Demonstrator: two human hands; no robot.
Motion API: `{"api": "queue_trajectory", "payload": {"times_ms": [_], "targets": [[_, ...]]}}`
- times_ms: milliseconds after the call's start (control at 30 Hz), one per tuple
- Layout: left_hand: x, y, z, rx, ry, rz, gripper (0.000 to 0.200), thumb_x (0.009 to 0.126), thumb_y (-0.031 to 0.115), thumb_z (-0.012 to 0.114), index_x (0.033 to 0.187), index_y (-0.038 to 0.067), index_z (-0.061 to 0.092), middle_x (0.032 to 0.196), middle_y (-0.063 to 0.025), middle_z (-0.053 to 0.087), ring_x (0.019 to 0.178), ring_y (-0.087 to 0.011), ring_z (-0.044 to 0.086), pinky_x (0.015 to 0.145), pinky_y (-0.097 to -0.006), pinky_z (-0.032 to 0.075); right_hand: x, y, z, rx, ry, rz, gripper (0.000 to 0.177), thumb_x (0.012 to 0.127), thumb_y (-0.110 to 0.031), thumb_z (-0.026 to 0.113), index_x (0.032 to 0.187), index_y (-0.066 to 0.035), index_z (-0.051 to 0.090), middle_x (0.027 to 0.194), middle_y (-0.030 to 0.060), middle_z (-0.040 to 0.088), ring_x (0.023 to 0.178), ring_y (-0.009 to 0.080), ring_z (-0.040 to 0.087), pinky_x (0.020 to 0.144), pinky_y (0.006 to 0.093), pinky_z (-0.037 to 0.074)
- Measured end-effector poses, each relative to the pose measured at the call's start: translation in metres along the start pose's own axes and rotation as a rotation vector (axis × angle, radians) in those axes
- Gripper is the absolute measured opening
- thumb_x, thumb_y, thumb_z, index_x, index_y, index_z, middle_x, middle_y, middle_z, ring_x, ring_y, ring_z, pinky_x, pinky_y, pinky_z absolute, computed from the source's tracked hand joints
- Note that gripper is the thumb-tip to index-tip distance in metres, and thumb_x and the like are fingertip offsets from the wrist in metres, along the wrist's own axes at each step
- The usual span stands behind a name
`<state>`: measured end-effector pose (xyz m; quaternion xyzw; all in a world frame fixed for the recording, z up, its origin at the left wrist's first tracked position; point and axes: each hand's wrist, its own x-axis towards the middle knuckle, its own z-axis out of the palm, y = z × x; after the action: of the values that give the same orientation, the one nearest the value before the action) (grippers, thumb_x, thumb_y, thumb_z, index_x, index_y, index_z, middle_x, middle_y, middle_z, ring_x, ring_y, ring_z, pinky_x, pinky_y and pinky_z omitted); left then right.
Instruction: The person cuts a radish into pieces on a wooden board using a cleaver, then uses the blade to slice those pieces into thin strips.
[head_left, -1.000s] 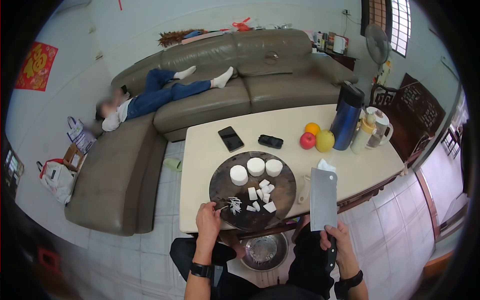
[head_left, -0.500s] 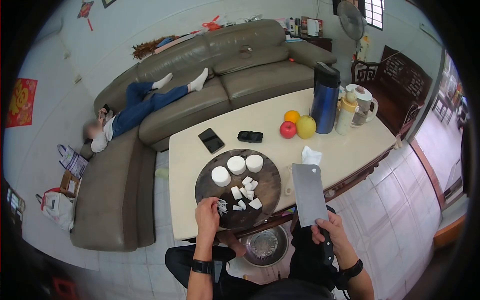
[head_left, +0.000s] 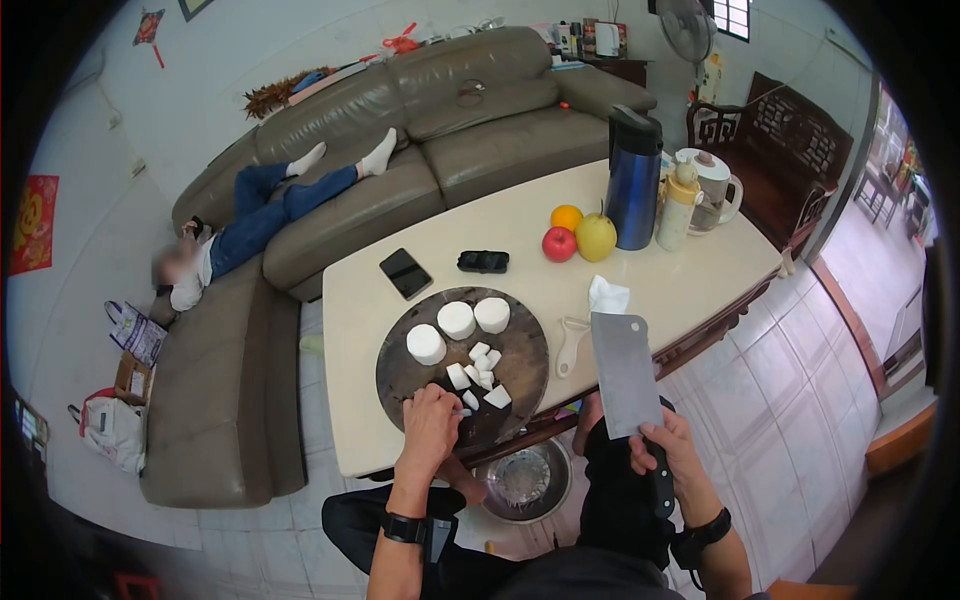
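On the round dark chopping board [head_left: 520, 390] stand three thick white radish pieces [head_left: 456, 321], with several smaller white radish chunks [head_left: 482, 365] in front of them. My left hand [head_left: 430, 428] is at the board's near left edge, its fingers curled together over the white radish shreds. The hand hides most of the shreds, and a small white piece lies by its fingertips. My right hand [head_left: 670, 455] grips the black handle of a cleaver [head_left: 625, 372], held up off the board to the right, its broad blade pointing away from me.
A peeler [head_left: 571, 347], crumpled tissue [head_left: 608, 295], phone [head_left: 405, 273], black case [head_left: 483, 262], fruit [head_left: 596, 238] and a blue thermos [head_left: 634, 185] stand or lie on the table [head_left: 350, 350]. Below its near edge sits a metal basin [head_left: 525, 485]. A person [head_left: 250, 225] lies on the sofa [head_left: 220, 400].
My left hand has moved right across the board and now covers the shreds that showed beside its fingertips. The cleaver stays raised in my right hand. The whole view has shifted slightly.
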<state>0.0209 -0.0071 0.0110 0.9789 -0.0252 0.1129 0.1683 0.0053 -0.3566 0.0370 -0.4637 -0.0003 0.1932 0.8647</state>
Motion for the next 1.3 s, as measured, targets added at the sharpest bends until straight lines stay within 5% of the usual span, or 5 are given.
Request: {"api": "queue_trajectory", "payload": {"times_ms": [200, 367, 500, 767, 1300], "targets": [[-0.018, 0.000, 0.000, -0.007, -0.009, 0.137, 0.011, 0.074, 0.007, 0.070, 0.084, 0.007, 0.067, 0.083, -0.0078, 0.058, 0.086, -0.0291, 0.055, 0.074, -0.0409, 0.038, -0.002, -0.005, 0.004, -0.084, -0.002, 0.016, 0.015, 0.091, -0.008, 0.055, 0.102, 0.002, 0.054, 0.071, 0.0090, 0.058, 0.048, 0.0104, 0.049, 0.047, 0.0265, 0.044], [-0.051, 0.009, 0.010, -0.085, 0.169, 0.130, 0.015, 0.073, -0.001, 0.066, 0.088, 0.002, 0.068, 0.089, -0.0100, 0.063, 0.086, -0.0304, 0.058, 0.073, -0.0399, 0.045, 0.005, -0.011, 0.040, -0.825, -0.263, -0.021, 0.012, 0.089, -0.006, 0.055, 0.094, 0.005, 0.055, 0.064, 0.0084, 0.058, 0.049, 0.0163, 0.054, 0.048, 0.0289, 0.043], [-0.065, 0.014, 0.019, -0.074, 0.272, 0.147, 0.021, 0.072, -0.002, 0.065, 0.093, -0.001, 0.067, 0.097, -0.0128, 0.064, 0.090, -0.0314, 0.059, 0.078, -0.0399, 0.047, 0.027, 0.015, 0.067, -1.447, -0.467, -0.522, 0.017, 0.082, -0.005, 0.059, 0.096, 0.002, 0.053, 0.059, 0.0129, 0.056, 0.050, 0.0280, 0.059, 0.045, 0.0382, 0.045], [-0.080, 0.011, 0.020, 0.000, 0.185, 0.158, 0.035, 0.073, -0.001, 0.066, 0.108, -0.004, 0.062, 0.116, -0.0199, 0.055, 0.110, -0.0396, 0.051, 0.092, -0.0463, 0.042, 0.028, 0.031, 0.096, -1.635, -0.666, -0.488, 0.026, 0.070, -0.002, 0.059, 0.092, 0.007, 0.049, 0.059, 0.0145, 0.053, 0.048, 0.0327, 0.059, 0.042, 0.0417, 0.044], [-0.073, 0.011, 0.013, 0.040, 0.075, 0.195, 0.041, 0.067, -0.005, 0.063, 0.108, -0.003, 0.058, 0.111, -0.0195, 0.053, 0.101, -0.0394, 0.050, 0.086, -0.0483, 0.041, 0.018, 0.028, 0.119, -1.904, -0.691, -0.415, 0.042, 0.065, -0.004, 0.065, 0.101, 0.015, 0.054, 0.068, 0.0143, 0.060, 0.061, 0.0208, 0.064, 0.044, 0.0284, 0.049]]}}
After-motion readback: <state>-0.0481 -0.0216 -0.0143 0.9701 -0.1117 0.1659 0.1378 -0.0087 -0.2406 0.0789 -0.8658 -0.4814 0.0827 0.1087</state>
